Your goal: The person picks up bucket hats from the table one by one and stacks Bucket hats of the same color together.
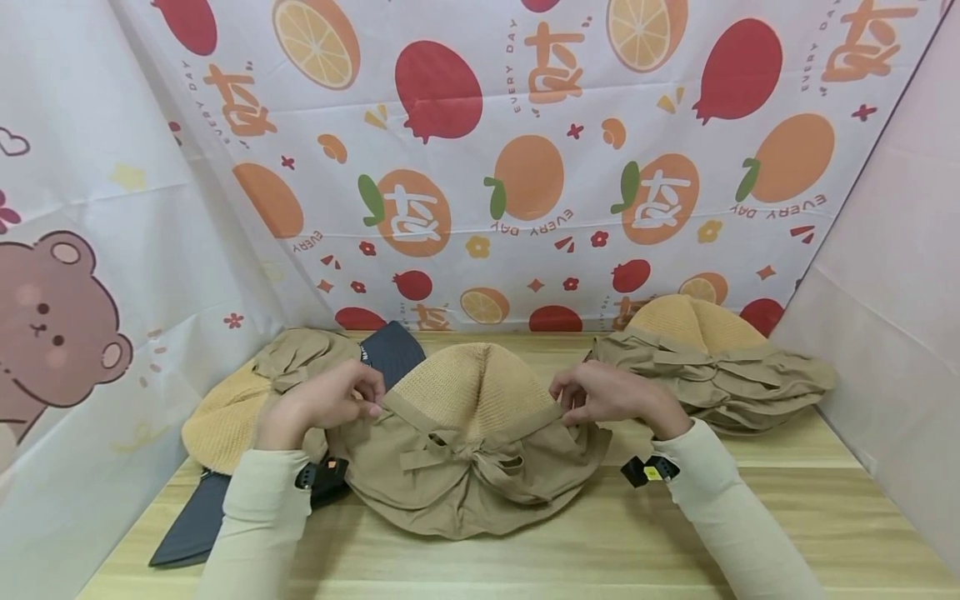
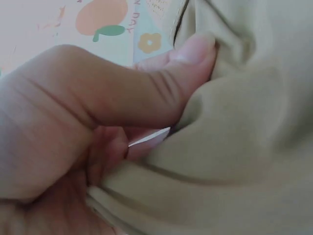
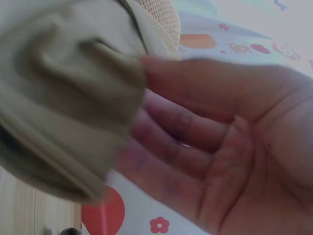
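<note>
A sun hat [image 1: 468, 467] with a woven straw crown and a khaki cloth brim tied in a bow is held up in front of me, bow side facing me. My left hand [image 1: 327, 404] pinches its left edge where the crown meets the brim. In the left wrist view the thumb [image 2: 195, 54] presses on the khaki cloth [image 2: 230, 137]. At the opposite edge my right hand [image 1: 611, 396] pinches the brim between thumb and fingers. The right wrist view shows the cloth [image 3: 73, 98] gathered at those fingertips, with part of the straw crown [image 3: 161, 19] behind it.
Another straw and khaki hat [image 1: 720, 367] lies at the back right of the wooden table [image 1: 600, 542]. On the left, a similar hat [image 1: 225, 421] lies over dark navy brimmed headwear [image 1: 187, 525]. Printed cloth walls [image 1: 525, 167] enclose the back and sides.
</note>
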{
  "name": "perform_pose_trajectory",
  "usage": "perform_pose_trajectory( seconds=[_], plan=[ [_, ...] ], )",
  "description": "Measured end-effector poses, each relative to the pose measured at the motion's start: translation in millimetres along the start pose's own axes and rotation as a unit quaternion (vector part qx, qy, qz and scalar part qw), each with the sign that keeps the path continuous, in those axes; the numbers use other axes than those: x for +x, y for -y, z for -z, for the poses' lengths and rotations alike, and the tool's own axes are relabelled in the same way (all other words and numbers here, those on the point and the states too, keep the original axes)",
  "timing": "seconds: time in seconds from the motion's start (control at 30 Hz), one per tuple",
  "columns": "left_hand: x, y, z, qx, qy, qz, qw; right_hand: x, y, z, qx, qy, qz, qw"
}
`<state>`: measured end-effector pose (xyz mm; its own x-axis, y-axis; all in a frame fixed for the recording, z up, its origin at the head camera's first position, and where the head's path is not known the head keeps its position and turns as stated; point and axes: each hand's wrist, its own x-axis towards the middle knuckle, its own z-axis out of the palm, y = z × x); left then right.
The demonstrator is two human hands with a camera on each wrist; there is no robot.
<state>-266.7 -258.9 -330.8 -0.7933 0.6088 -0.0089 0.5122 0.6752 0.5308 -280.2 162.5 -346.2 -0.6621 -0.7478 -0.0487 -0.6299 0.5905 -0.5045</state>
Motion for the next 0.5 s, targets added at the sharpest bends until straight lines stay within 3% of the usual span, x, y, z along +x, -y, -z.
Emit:
perform_pose_trajectory(
  seconds=[0.2,0.5],
  plan=[
    [-1.3,-3.4,3.1,0.029,-0.033,-0.005,0.9990,-1.2,-1.9,-2.7,0.054,0.070,-0.002,0.996],
    [-8.0,-0.7,10.3,0.023,-0.055,0.009,0.9982,-2.1,-6.8,-4.2,0.033,0.107,-0.048,0.993]
  ],
)
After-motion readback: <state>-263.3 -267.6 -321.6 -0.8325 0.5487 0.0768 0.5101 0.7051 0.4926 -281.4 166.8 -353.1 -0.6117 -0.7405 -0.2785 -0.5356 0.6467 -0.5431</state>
